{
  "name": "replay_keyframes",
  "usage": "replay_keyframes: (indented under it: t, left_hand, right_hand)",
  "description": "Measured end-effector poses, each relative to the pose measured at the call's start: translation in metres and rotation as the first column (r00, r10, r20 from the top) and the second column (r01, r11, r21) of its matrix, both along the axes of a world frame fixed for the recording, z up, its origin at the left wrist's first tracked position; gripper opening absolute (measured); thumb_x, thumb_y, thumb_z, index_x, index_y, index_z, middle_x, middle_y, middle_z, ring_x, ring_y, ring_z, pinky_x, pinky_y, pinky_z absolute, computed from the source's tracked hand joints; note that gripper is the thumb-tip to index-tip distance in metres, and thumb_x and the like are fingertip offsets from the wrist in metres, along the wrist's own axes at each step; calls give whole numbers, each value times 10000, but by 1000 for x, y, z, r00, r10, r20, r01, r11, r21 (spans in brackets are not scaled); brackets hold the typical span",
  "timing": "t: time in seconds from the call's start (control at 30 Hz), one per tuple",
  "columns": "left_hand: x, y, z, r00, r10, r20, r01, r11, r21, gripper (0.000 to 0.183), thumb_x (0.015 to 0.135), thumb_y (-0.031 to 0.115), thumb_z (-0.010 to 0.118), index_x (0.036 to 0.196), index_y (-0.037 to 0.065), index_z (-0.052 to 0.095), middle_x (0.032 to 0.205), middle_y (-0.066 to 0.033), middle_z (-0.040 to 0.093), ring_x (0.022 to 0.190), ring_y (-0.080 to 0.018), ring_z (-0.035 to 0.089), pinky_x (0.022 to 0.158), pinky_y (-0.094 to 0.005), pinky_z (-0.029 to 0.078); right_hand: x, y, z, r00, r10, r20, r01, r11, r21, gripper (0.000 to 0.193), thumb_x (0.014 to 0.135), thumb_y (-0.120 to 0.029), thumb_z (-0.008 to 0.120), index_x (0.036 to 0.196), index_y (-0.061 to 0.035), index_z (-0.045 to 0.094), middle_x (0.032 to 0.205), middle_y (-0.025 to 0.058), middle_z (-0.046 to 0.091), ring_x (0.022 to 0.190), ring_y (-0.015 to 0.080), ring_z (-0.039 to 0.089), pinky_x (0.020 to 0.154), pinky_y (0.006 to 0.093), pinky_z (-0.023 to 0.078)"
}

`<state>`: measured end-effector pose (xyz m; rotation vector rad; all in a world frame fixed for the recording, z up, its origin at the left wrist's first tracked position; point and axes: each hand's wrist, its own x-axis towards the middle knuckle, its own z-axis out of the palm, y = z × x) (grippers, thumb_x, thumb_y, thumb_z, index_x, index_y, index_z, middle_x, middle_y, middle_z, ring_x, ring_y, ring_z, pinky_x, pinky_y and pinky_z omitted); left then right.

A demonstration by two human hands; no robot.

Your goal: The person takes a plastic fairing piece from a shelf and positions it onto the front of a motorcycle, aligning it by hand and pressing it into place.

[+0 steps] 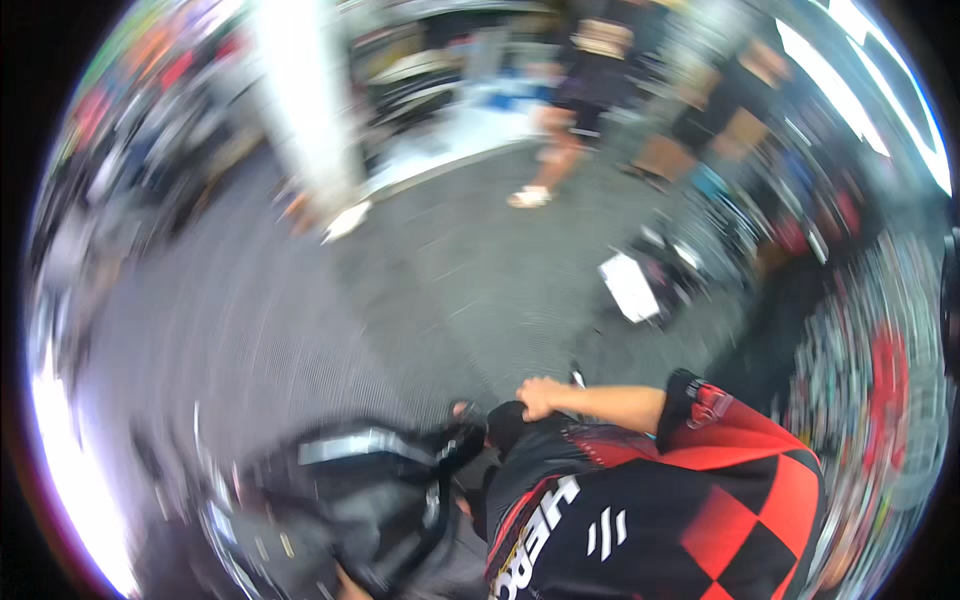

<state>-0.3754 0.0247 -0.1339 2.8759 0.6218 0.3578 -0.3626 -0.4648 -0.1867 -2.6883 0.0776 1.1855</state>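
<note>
Motion smears much of the head view. At the lower right is a black and red checkered jersey (700,500). From its sleeve a bare forearm reaches left to my right hand (540,396). The fingers are curled on a dark rounded thing (506,425), whose kind the blur hides. Left of the jersey stands a bulky glossy black thing (340,490), shaped like a motor scooter, with a pale grey strip on top. A small skin-coloured patch (347,585) shows beside it at the lower edge; I cannot tell whether that is my left hand.
Ahead, a person (585,90) in dark shorts and white shoes stands on the dark floor (470,260). A white pillar (305,90) rises at the back left. Cardboard boxes (665,157) and a white panel (630,287) lie further right, near crowded shelves (885,390).
</note>
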Motion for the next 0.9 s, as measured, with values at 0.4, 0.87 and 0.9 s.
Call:
replay_keyframes:
  t: [0.4, 0.87, 0.9]
  left_hand:
    - [7, -56, -25, 728, -685, -29, 686, 728, 24, 725, 876, 488, 602, 1460, 59, 568, 1432, -123, 636, 1291, -261, 610, 1093, -353, 463]
    - [-29, 27, -23, 806, -567, -173, 584, 808, 73, 513, 1056, 307, 455, 1480, 35, 552, 1422, -110, 651, 1258, -222, 634, 1058, -315, 481]
    - [-40, 58, -27, 834, -516, -196, 536, 841, 68, 499, 1069, 294, 445, 1482, 34, 551, 1421, -109, 652, 1256, -219, 636, 1056, -312, 482]
  right_hand:
    - [-446, 102, -58, -104, -994, -32, 659, -93, 746, 519, 1024, -517, 539, 971, -28, 706, 912, 116, 677, 872, 228, 595, 803, 460, 487]
    - [-258, 125, 2, 960, -279, 22, 227, 822, 522, 697, 958, -536, 642, 1362, 30, 582, 1319, 267, 652, 1254, 411, 608, 1044, 487, 478]
    - [-232, 145, 2, 987, -161, 2, 121, 748, 653, 680, 958, -523, 644, 1364, 20, 584, 1308, 254, 661, 1245, 400, 615, 1040, 484, 482]
